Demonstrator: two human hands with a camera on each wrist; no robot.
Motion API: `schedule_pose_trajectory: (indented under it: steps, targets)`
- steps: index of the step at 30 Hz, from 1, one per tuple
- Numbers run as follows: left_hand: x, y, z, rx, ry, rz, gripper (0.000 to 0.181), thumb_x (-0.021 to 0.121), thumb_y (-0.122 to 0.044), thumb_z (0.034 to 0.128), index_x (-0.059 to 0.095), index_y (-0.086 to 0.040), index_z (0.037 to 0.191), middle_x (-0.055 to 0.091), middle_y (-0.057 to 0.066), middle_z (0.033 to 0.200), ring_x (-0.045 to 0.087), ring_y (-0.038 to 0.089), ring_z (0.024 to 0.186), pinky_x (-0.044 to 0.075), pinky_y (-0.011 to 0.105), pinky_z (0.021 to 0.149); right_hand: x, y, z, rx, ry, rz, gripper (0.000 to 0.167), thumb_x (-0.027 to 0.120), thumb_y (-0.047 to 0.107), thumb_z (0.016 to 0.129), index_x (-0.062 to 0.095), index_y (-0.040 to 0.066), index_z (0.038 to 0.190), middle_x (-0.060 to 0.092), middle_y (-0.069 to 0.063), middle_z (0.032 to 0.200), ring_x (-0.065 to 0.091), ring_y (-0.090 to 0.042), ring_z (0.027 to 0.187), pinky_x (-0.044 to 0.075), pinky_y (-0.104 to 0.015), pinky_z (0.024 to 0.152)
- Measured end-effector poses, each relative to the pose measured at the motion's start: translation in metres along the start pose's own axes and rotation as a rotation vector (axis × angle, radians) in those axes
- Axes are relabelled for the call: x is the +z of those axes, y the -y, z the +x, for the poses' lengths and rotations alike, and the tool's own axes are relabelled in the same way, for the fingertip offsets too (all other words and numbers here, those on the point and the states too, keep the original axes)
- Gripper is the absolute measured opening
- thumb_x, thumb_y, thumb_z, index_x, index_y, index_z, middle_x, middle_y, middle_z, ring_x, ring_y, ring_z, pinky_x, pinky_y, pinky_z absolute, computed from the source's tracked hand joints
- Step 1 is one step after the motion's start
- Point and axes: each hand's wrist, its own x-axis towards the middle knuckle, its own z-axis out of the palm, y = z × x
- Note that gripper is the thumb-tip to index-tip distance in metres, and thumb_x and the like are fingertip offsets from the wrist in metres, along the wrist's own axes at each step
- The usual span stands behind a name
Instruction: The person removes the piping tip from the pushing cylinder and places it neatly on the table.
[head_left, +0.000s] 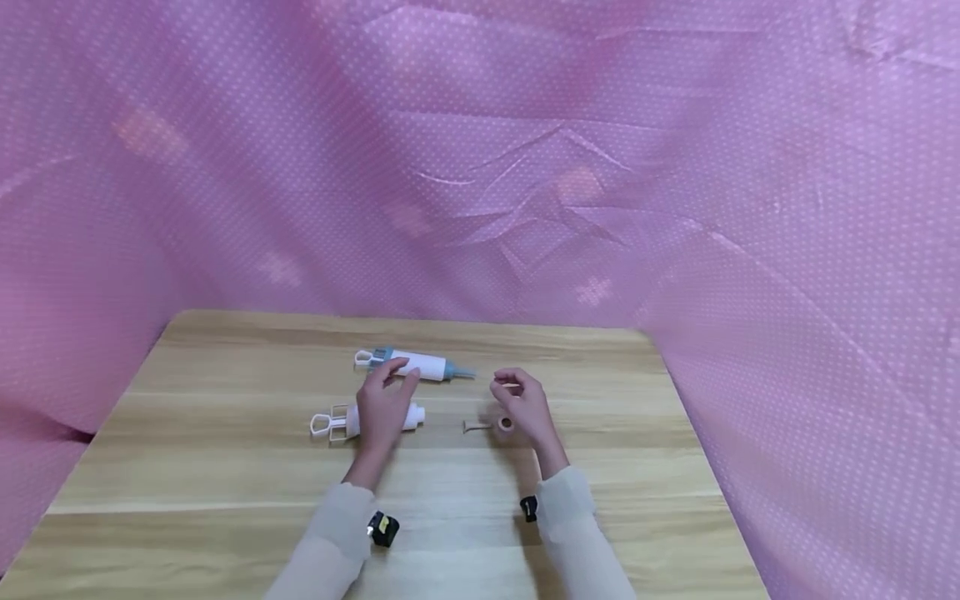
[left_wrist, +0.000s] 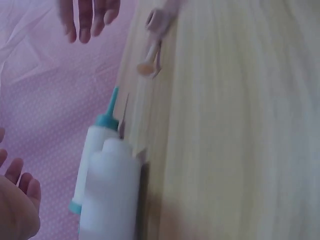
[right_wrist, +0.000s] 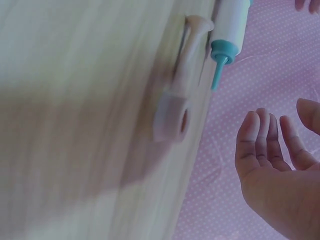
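Left hand above white syringe, right hand near beige nozzle; both grips empty, thumbs and fingers apart. Nozzle lies loose, syringe's 3 o'clock, seemingly not joined; teal-tipped syringe, toward 1 o'clock, looks assembled. Worktop wood-grained; pink dotted sheeting at 12.

White syringe, teal nozzle (bluish, perhaps)

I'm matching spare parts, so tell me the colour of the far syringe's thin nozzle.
The thin nozzle is teal, showing best in the right wrist view.
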Motion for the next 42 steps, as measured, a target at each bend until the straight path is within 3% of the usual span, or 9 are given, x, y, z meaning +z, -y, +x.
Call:
schedule_pose_trajectory:
  steps: [4, 11, 19, 24, 32, 35, 42]
  targets:
    - [-0.010, 0.003, 0.014, -0.041, -0.013, 0.053, 0.032, 0.078, -0.014, 0.0886, 0.071, -0.002, 0.117, 0.069, 0.019, 0.121, 0.063, 0.040, 0.112, 0.051, 0.050, 0.099, 0.009, -0.012, 0.014, -0.017, 0.004, 0.013, 0.029, 0.067, 0.010, 0.098, 0.065, -0.006, 0.122, 0.067, -0.019, 0.112, 0.064, -0.026, 0.096, 0.055, -0.030, 0.078]
    - [-0.022, 0.006, 0.046, -0.150, 0.012, 0.065, 0.033, 0.076, -0.014, 0.0893, 0.069, -0.003, 0.120, 0.068, 0.022, 0.121, 0.062, 0.044, 0.112, 0.050, 0.053, 0.096, 0.018, -0.009, 0.029, -0.031, 0.004, 0.000, 0.032, 0.068, 0.014, 0.097, 0.066, -0.001, 0.125, 0.067, -0.017, 0.118, 0.065, -0.028, 0.101, 0.057, -0.035, 0.084]
    - [-0.019, 0.012, 0.067, -0.167, 0.091, 0.146, 0.039, 0.075, -0.013, 0.0892, 0.067, -0.003, 0.126, 0.065, 0.018, 0.132, 0.055, 0.042, 0.125, 0.044, 0.052, 0.106, 0.027, -0.009, 0.041, -0.015, 0.026, 0.004, 0.032, 0.068, 0.013, 0.097, 0.065, -0.002, 0.125, 0.066, -0.021, 0.121, 0.066, -0.030, 0.100, 0.058, -0.034, 0.083]
    - [-0.017, 0.015, 0.074, -0.202, 0.115, 0.186, 0.040, 0.074, -0.011, 0.0891, 0.067, -0.004, 0.128, 0.063, 0.019, 0.134, 0.051, 0.041, 0.129, 0.039, 0.053, 0.110, 0.032, -0.013, 0.051, -0.026, 0.058, -0.025, 0.035, 0.067, 0.010, 0.098, 0.062, -0.007, 0.128, 0.063, -0.027, 0.125, 0.067, -0.034, 0.102, 0.059, -0.034, 0.080]
    - [-0.019, 0.028, 0.076, -0.208, 0.148, 0.356, 0.040, 0.076, -0.014, 0.0884, 0.068, -0.006, 0.127, 0.058, 0.023, 0.137, 0.051, 0.043, 0.123, 0.040, 0.056, 0.106, 0.042, -0.015, 0.062, 0.037, 0.109, -0.020, 0.039, 0.066, 0.011, 0.099, 0.059, -0.007, 0.132, 0.061, -0.025, 0.130, 0.066, -0.034, 0.102, 0.059, -0.042, 0.085]
    - [-0.021, 0.031, 0.075, -0.230, 0.179, 0.379, 0.043, 0.075, -0.016, 0.0881, 0.067, -0.007, 0.129, 0.056, 0.024, 0.137, 0.051, 0.043, 0.121, 0.042, 0.058, 0.102, 0.045, -0.017, 0.063, 0.081, 0.117, 0.014, 0.038, 0.065, 0.011, 0.099, 0.059, -0.008, 0.132, 0.061, -0.023, 0.129, 0.064, -0.039, 0.102, 0.057, -0.047, 0.087]
    - [-0.026, 0.038, 0.072, -0.273, 0.227, 0.381, 0.047, 0.075, -0.016, 0.0885, 0.064, -0.007, 0.134, 0.061, 0.025, 0.132, 0.058, 0.043, 0.118, 0.047, 0.056, 0.098, 0.055, -0.025, 0.063, 0.157, 0.178, 0.086, 0.043, 0.064, 0.010, 0.099, 0.055, -0.007, 0.138, 0.056, -0.023, 0.137, 0.066, -0.043, 0.106, 0.058, -0.046, 0.090]
